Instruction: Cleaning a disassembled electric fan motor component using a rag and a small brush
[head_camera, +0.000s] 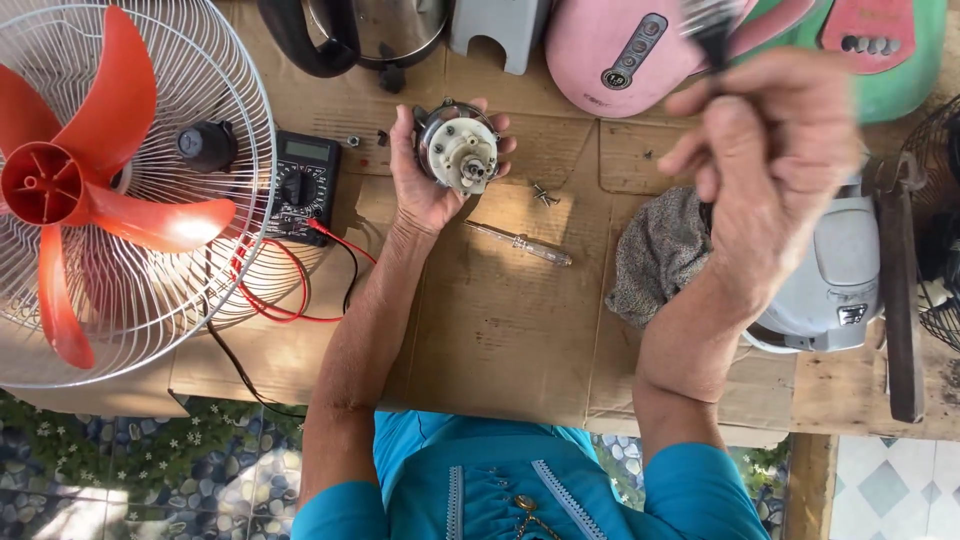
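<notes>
1. Standing beside the bench, I see the fan already well apart: the white wire guard (215, 120) with its red blade (95, 190) lies flat at the left, and the small round motor (460, 150) is out of its housing.
2. The left hand (430, 175) is cupped around that motor, fingers curled up its sides, shaft end facing up; it is held just above the cardboard-covered table (500, 320).
3. The right hand (765, 150) is raised nearer the camera and blurred, fingers closed on a dark brush-like tool (712, 30); what it is exactly I cannot tell.
4. The tool sits well apart from the motor, off to its right.
5. Judging by this, the motor is freed, but refitting looks undone: a screwdriver (520, 243) and loose screws (545, 195) lie just beside the left hand, a multimeter (300, 185) with red leads farther left, a grey rag (660, 255) under the right forearm.
</notes>
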